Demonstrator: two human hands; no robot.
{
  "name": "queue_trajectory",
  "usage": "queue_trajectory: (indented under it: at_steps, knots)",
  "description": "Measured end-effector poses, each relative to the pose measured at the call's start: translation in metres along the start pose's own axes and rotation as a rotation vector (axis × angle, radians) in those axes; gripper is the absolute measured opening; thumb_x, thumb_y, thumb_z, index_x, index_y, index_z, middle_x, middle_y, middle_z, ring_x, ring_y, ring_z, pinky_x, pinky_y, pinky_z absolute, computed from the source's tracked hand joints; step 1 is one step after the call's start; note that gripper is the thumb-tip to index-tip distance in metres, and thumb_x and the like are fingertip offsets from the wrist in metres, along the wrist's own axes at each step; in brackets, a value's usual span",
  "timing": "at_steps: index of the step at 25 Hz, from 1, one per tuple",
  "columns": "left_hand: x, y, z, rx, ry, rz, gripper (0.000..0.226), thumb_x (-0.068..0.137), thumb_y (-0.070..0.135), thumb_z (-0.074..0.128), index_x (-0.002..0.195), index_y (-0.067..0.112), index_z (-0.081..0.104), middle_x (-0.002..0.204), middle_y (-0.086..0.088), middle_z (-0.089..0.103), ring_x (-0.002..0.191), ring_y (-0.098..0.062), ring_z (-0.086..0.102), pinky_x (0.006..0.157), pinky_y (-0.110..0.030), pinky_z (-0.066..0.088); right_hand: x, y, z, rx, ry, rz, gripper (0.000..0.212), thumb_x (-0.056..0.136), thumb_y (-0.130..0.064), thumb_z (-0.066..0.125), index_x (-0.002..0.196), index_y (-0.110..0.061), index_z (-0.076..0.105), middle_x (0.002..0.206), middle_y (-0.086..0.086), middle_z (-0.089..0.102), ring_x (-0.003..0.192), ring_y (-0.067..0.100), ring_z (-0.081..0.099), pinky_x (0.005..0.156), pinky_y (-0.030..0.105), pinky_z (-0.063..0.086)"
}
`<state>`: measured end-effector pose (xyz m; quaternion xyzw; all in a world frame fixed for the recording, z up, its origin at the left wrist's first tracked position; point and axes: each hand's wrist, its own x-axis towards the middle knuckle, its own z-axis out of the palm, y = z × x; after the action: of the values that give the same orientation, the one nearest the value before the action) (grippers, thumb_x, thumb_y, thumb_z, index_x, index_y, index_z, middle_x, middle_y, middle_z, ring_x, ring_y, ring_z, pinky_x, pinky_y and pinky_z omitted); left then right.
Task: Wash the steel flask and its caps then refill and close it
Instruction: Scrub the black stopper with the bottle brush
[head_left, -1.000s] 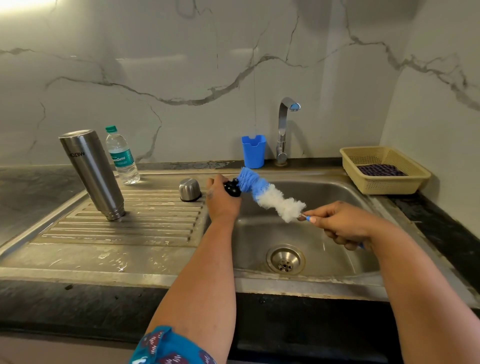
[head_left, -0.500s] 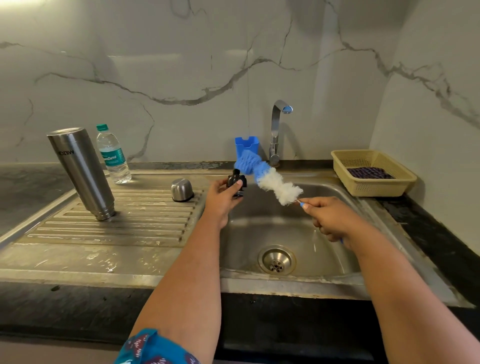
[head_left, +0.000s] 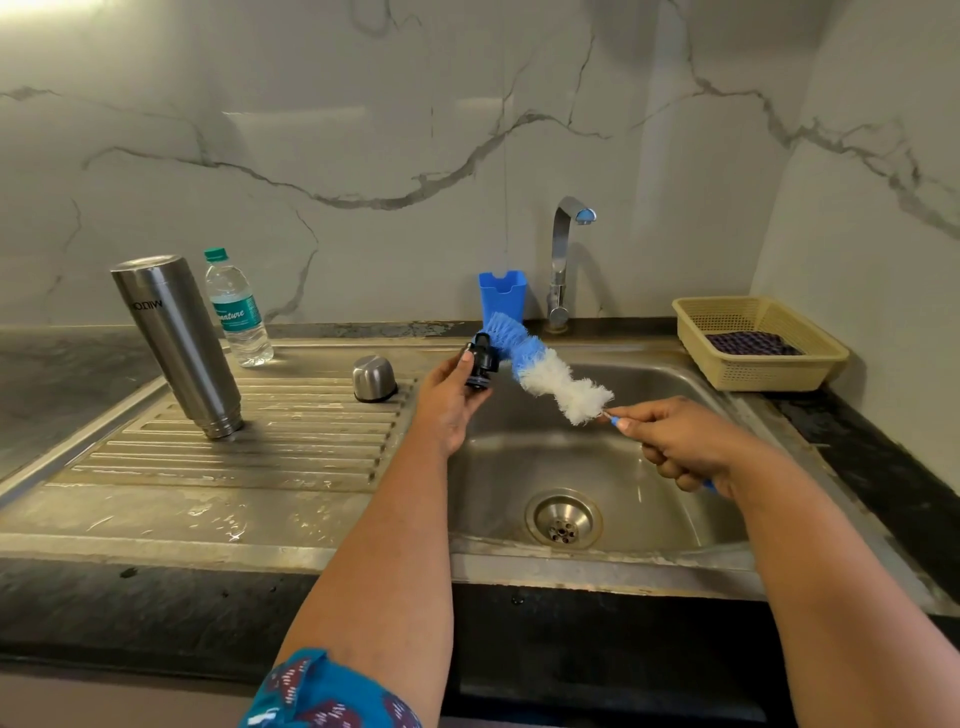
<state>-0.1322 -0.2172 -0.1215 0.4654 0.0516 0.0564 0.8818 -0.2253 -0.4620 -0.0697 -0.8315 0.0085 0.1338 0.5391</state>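
Held over the sink's (head_left: 675, 374) left rim, black inner cap (head_left: 479, 364) pinched in left hand (head_left: 448, 402) fingers, brush (head_left: 540, 371) head touching its right side. Brush's long axis slanting down-right to right hand (head_left: 680, 447), fingers curled round the handle. Flask (head_left: 179, 345) standing upside down, well left on the drainboard, steel cap (head_left: 373, 378) between.

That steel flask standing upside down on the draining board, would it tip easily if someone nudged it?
Probably. The flask is tall and narrow, standing on its small mouth over ridges, so a nudge near the top might topple it. It looks wet, so likely slippery.
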Motion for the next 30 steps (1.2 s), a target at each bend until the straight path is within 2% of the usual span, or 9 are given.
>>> queue_trajectory:
  at_steps: [6, 10, 13, 16, 19, 21, 23, 27, 30]
  knots:
    - [-0.002, 0.001, -0.003, 0.04, -0.081, -0.15, 0.042, 0.099, 0.018, 0.058, 0.134, -0.002, 0.047, 0.128, -0.025, 0.06, 0.11, -0.032, 0.064, 0.075, -0.034, 0.061, 0.003, 0.002, -0.003, -0.007, 0.048, -0.031, 0.02, 0.101, -0.023, 0.048, 0.102, -0.038, 0.061, 0.058, 0.0, 0.033, 0.045, 0.009, 0.023, 0.04, 0.018, 0.018]
    - [0.007, 0.001, -0.002, -0.032, 0.093, -0.086, 0.037, 0.098, 0.011, 0.058, 0.132, 0.0, 0.048, 0.133, -0.023, 0.056, 0.123, -0.036, 0.057, 0.09, -0.042, 0.055, 0.01, 0.004, -0.006, -0.059, 0.203, -0.104, 0.026, 0.099, -0.026, 0.051, 0.122, -0.032, 0.062, 0.057, -0.004, 0.042, 0.045, 0.009, 0.028, 0.041, 0.021, 0.023]
    - [0.01, 0.0, -0.005, 0.013, 0.171, -0.053, 0.031, 0.099, 0.01, 0.057, 0.129, 0.005, 0.051, 0.132, -0.021, 0.056, 0.124, -0.034, 0.056, 0.101, -0.046, 0.05, 0.007, 0.004, -0.006, -0.053, 0.12, -0.094, 0.026, 0.099, -0.025, 0.051, 0.123, -0.033, 0.061, 0.057, -0.001, 0.037, 0.045, 0.008, 0.026, 0.04, 0.021, 0.021]
    - [0.01, -0.003, -0.007, 0.133, 0.172, 0.011, 0.033, 0.097, 0.01, 0.06, 0.13, 0.011, 0.053, 0.13, -0.015, 0.058, 0.117, -0.028, 0.059, 0.094, -0.039, 0.053, 0.005, 0.004, -0.005, -0.142, 0.078, -0.077, 0.028, 0.099, -0.026, 0.051, 0.125, -0.032, 0.061, 0.056, -0.001, 0.035, 0.044, 0.009, 0.024, 0.042, 0.02, 0.02]
    - [0.016, -0.01, -0.01, 0.411, 0.218, 0.198, 0.037, 0.093, 0.011, 0.067, 0.128, 0.016, 0.056, 0.127, -0.011, 0.062, 0.111, -0.021, 0.061, 0.093, -0.035, 0.053, 0.002, 0.001, -0.007, -0.24, 0.12, -0.093, 0.03, 0.099, -0.025, 0.051, 0.128, -0.028, 0.06, 0.058, -0.008, 0.038, 0.048, 0.006, 0.029, 0.043, 0.017, 0.024]
    - [0.017, -0.014, -0.012, 0.536, 0.23, 0.274, 0.039, 0.092, 0.01, 0.068, 0.129, 0.016, 0.056, 0.126, -0.01, 0.061, 0.11, -0.02, 0.06, 0.093, -0.032, 0.051, -0.001, -0.001, -0.008, -0.202, 0.07, -0.07, 0.03, 0.099, -0.024, 0.051, 0.128, -0.028, 0.059, 0.058, -0.005, 0.038, 0.047, 0.007, 0.029, 0.04, 0.016, 0.024]
    - [0.018, -0.016, -0.014, 0.614, 0.244, 0.315, 0.042, 0.091, 0.011, 0.069, 0.13, 0.017, 0.054, 0.129, -0.01, 0.057, 0.112, -0.021, 0.059, 0.093, -0.031, 0.051, -0.002, -0.001, -0.007, -0.127, -0.005, -0.027, 0.029, 0.099, -0.022, 0.05, 0.127, -0.029, 0.059, 0.058, 0.001, 0.035, 0.045, 0.009, 0.026, 0.037, 0.018, 0.021]
    - [0.019, -0.016, -0.014, 0.712, 0.254, 0.338, 0.046, 0.089, 0.016, 0.072, 0.131, 0.02, 0.054, 0.131, -0.007, 0.054, 0.115, -0.022, 0.058, 0.097, -0.039, 0.053, 0.001, 0.001, -0.01, -0.147, 0.04, -0.025, 0.027, 0.1, -0.021, 0.049, 0.123, -0.03, 0.061, 0.057, 0.003, 0.032, 0.043, 0.01, 0.022, 0.036, 0.016, 0.018]
    - [0.018, -0.016, -0.015, 0.726, 0.259, 0.367, 0.045, 0.089, 0.015, 0.072, 0.129, 0.02, 0.053, 0.131, -0.008, 0.053, 0.115, -0.021, 0.057, 0.096, -0.035, 0.051, 0.002, 0.001, -0.009, -0.128, -0.019, -0.015, 0.027, 0.1, -0.022, 0.05, 0.122, -0.033, 0.06, 0.057, 0.002, 0.034, 0.043, 0.009, 0.024, 0.037, 0.017, 0.019]
